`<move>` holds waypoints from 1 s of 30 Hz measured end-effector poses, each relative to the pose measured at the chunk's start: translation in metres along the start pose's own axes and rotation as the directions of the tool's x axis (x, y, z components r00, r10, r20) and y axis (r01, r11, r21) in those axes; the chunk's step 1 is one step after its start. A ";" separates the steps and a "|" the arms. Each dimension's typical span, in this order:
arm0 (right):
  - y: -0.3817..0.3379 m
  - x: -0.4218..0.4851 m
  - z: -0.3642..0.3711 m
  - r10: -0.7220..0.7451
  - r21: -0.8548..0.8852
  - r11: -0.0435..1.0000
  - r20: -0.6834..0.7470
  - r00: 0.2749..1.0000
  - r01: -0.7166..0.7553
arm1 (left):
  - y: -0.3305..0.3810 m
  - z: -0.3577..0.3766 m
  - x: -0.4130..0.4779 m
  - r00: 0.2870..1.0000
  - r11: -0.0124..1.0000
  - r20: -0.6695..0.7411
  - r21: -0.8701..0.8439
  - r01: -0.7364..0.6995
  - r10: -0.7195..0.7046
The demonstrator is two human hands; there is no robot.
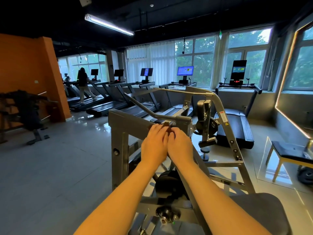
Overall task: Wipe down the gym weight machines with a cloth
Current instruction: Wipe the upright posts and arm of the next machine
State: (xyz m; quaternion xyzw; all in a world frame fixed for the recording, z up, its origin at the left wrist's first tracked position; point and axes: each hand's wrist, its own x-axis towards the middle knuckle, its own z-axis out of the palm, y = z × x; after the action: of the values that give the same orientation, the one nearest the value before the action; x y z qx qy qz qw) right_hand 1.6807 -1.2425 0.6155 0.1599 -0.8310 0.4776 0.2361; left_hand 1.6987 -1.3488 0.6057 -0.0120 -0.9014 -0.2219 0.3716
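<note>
Brown cloth point(166, 126), folded small, lying on the top crossbeam of the grey steel weight machine point(118, 117), near the point where the bent chrome handle bar point(144, 108) enters its square sleeve; only a narrow strip of the cloth shows past the fingertips. Left hand point(155, 141) laid over the cloth with fingers fairly straight, pressing it onto the beam; right hand point(180, 145) just beside and touching the left, fingers curled down at the cloth's near edge, apparently pinching it, though the fingertips are hidden. Both bare forearms reach forward from the lower edge of the view. Below the hands, inside the frame, a black weight plate point(166, 183) on its peg, and lower still a knurled adjustment knob point(166, 215); a dark seat pad point(264, 211) at lower right. To the right of the hands, the machine's pivot arm point(205, 116) and an angled upright bearing a warning label point(223, 117). Beyond the machine, a row of treadmills point(108, 106) under tall windows point(199, 60), with lit screens; a person point(83, 85) walking on one at far left. Orange wall point(28, 68) and a dark equipment rack point(27, 109) on the left; a small padded stool point(291, 154) on the right; glossy tiled floor point(55, 163); a ceiling strip light point(108, 24) overhead
</note>
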 end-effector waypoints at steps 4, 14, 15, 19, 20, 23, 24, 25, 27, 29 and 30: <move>0.000 0.000 -0.003 -0.032 -0.023 0.999 0.033 0.999 0.032 | -0.013 -0.016 0.014 1.000 0.997 -0.009 0.069 -0.017 0.018; -0.007 -0.005 0.003 -0.001 -0.065 0.998 0.003 1.000 0.001 | -0.009 -0.003 0.008 0.999 0.999 -0.037 0.021 -0.032 0.033; -0.005 -0.007 0.004 0.003 -0.049 0.999 0.002 1.000 -0.003 | -0.011 -0.004 0.009 0.998 0.998 -0.029 0.031 -0.056 0.057; 0.001 -0.012 0.001 0.000 -0.078 0.997 0.019 1.000 0.002 | -0.028 -0.021 0.020 0.998 1.000 -0.049 0.017 -0.025 0.025; 0.001 -0.012 0.001 -0.001 -0.081 0.997 0.021 1.000 0.003 | -0.031 -0.023 0.023 0.998 0.999 -0.062 -0.022 0.026 -0.027; -0.002 -0.013 0.001 0.010 -0.043 0.999 0.028 1.000 -0.009 | -0.030 -0.017 0.023 0.991 0.992 -0.102 -0.105 0.075 -0.086; -0.003 -0.014 0.001 0.010 -0.028 1.000 0.032 0.999 -0.009 | -0.026 -0.013 0.021 0.993 0.992 -0.095 -0.112 0.060 -0.071; -0.004 -0.015 0.000 0.007 -0.013 1.000 0.040 0.999 -0.006 | -0.019 -0.009 0.017 0.996 0.992 -0.079 -0.116 0.038 -0.047; -0.005 -0.016 -0.003 0.022 0.045 0.999 0.055 0.998 -0.025 | -0.004 -0.002 0.005 1.000 0.991 -0.027 -0.136 0.006 -0.009; -0.002 -0.017 -0.009 0.062 0.141 0.987 0.067 0.996 -0.071 | 0.008 0.003 -0.006 1.000 0.982 0.012 -0.186 0.009 -0.007; 0.001 -0.019 -0.012 0.075 0.174 0.981 0.071 0.995 -0.086 | 0.010 0.004 -0.010 1.000 0.976 0.021 -0.216 0.014 -0.009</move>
State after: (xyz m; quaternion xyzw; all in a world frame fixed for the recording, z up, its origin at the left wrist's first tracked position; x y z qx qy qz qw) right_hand 1.6993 -1.2311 0.6095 0.1618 -0.7982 0.5533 0.1747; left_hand 1.7048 -1.3366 0.6001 -0.0493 -0.8756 -0.3209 0.3578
